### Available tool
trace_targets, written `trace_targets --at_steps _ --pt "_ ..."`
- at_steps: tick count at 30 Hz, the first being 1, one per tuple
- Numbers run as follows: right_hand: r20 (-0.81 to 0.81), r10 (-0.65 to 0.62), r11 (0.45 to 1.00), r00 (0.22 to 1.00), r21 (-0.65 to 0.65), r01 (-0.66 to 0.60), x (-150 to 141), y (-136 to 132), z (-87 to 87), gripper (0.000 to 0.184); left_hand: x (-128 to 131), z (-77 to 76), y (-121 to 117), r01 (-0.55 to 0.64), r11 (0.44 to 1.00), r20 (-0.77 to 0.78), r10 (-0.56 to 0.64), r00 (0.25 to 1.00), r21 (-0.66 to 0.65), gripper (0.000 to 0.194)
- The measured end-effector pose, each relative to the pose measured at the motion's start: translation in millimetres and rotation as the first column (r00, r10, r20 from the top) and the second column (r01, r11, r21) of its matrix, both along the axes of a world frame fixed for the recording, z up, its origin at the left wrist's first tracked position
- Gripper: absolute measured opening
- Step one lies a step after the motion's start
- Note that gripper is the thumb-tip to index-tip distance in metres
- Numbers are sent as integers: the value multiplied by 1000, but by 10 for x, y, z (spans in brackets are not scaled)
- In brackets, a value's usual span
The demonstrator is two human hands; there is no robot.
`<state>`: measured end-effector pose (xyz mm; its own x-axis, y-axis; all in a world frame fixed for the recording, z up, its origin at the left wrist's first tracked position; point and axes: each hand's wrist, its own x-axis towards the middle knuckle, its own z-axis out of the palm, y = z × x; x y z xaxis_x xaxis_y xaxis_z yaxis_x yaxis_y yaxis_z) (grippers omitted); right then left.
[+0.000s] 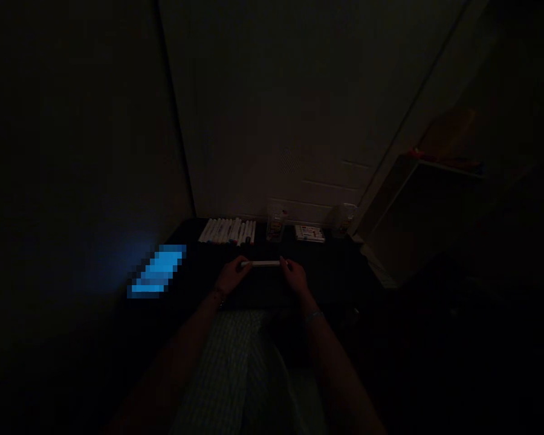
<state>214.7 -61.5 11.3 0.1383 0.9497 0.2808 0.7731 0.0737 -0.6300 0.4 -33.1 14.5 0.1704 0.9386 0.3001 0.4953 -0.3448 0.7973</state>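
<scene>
In dim light, a slim white marker [265, 263] lies level between my two hands, above a dark tabletop [272, 289]. My left hand [232, 275] is closed on its left end, and my right hand [295, 276] grips the right end. The marker's tips are partly hidden by my fingers. Behind my left hand, a row of several similar white markers [226, 231] lies side by side at the back of the table, with some coloured ends toward me.
A clear plastic pack [275, 225] stands against the wall, with a flat white labelled pack [310, 234] beside it and another clear pack [344, 220] further right. A glowing, blurred-out screen [158, 270] is at the left. A shelf unit [428, 163] stands at the right.
</scene>
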Motion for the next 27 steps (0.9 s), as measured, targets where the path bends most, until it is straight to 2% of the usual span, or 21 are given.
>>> trace_targets --at_steps 5,13,20,27 --pt "-14 17 1000 1000 27 -17 4 -14 6 49 -5 -9 3 0 999 -20 0 1000 -45 34" --pt "-13 30 999 999 16 -30 7 -13 5 48 -14 -27 19 -12 1000 -36 11 999 -20 29" --pt "-20 14 999 1000 39 -13 5 -4 3 49 -37 -52 48 30 999 -32 -31 999 -23 27" --pt "-20 -14 1000 1000 -5 14 -9 4 31 49 -24 -33 29 16 999 -18 -16 1000 -51 28"
